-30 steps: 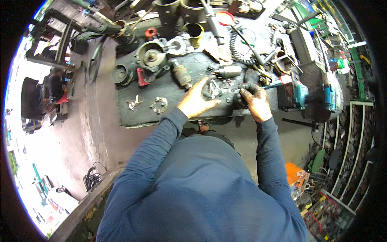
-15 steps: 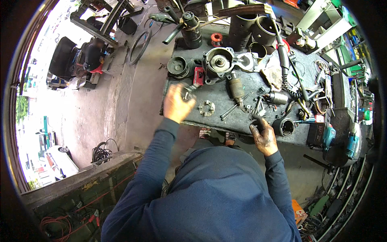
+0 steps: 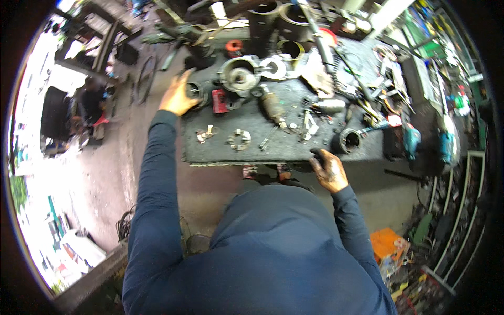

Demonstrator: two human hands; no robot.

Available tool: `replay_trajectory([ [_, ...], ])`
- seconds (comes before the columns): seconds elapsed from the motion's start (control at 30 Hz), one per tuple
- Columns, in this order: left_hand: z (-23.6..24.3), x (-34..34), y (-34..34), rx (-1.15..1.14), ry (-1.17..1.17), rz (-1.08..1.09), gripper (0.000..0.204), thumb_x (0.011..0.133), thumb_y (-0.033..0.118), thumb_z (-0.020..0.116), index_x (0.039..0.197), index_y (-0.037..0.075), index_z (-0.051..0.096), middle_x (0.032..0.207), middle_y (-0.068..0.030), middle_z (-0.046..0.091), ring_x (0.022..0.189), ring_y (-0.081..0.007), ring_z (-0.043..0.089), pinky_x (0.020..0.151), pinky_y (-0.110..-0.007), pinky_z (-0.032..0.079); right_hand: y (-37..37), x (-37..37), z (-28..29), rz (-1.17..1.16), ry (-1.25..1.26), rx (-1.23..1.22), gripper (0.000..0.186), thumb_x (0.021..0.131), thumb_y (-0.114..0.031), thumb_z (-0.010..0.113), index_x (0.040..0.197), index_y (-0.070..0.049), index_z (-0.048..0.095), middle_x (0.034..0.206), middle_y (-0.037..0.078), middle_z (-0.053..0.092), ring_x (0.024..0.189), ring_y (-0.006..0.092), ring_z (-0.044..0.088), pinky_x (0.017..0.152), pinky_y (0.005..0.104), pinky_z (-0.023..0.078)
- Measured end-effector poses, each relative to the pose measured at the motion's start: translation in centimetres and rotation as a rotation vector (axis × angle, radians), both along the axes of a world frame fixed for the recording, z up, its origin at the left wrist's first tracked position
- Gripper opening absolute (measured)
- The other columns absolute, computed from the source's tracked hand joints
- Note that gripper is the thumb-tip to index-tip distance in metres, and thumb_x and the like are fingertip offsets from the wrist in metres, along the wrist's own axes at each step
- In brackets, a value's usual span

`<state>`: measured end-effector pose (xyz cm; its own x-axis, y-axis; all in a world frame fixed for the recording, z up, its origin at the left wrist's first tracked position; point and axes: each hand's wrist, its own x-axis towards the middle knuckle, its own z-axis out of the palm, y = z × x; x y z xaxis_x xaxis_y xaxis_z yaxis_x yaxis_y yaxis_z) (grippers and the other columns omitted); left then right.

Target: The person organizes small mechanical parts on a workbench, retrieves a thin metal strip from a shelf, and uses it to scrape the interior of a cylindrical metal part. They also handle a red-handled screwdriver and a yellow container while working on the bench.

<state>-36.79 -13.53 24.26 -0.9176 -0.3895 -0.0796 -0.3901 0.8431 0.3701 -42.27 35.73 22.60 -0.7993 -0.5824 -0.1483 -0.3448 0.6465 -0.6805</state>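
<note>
My left hand point(image 3: 178, 96) is at the left end of the bench, against the left side of a round metal end cover point(image 3: 196, 92). Its thumb and fingers are apart around the cover; blur hides whether they press on it. My right hand point(image 3: 331, 172), its fingers darkened and loosely bent apart, hangs at the front edge with nothing visible in it. Just beyond it stands a short dark cylindrical housing point(image 3: 345, 140). A small metal piece point(image 3: 207, 133) and a notched ring point(image 3: 239, 139) lie on the near left of the bench. A red box point(image 3: 219, 101) sits right of the cover.
On the dark bench point(image 3: 299, 150) stand a large open motor housing point(image 3: 239, 75), an armature point(image 3: 272, 106), a metal cylinder point(image 3: 329, 106) and loose bolts. Tall tubes point(image 3: 263, 23) rise at the back. Teal power tools point(image 3: 411, 140) lie at the right. A person point(image 3: 90, 102) is at the far left.
My left hand has moved up and left to the end cover, leaving the small metal piece on the bench. The view has shifted; my right hand stays near the front edge.
</note>
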Motion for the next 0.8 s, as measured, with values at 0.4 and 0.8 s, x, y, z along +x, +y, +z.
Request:
replay_trajectory([
  [0.4,-3.7,3.3,1.1,-0.165,0.314,0.209,0.110,0.068,0.022,0.092,0.159,0.021,0.032,0.157,-0.0279,0.034,0.145,-0.0468,0.038,0.118,-0.050,0.040,-1.2,-13.2,-0.3,0.150,0.645,0.253,0.036,0.086,-0.009,0.064,0.122,-0.005,0.062,0.113,0.019,0.064,0.106,0.0398,0.061,0.086,0.0462,0.054],
  [0.8,-8.4,20.4,16.4,0.103,0.124,0.529,0.085,0.078,0.014,0.084,0.152,0.012,0.041,0.157,-0.0354,0.026,0.149,-0.0538,0.027,0.120,-0.054,0.035,-5.6,-17.2,-0.2,0.371,0.355,0.779,0.052,0.089,-0.011,0.066,0.140,-0.012,0.056,0.144,0.015,0.055,0.138,0.0360,0.048,0.113,0.0610,0.038],
])
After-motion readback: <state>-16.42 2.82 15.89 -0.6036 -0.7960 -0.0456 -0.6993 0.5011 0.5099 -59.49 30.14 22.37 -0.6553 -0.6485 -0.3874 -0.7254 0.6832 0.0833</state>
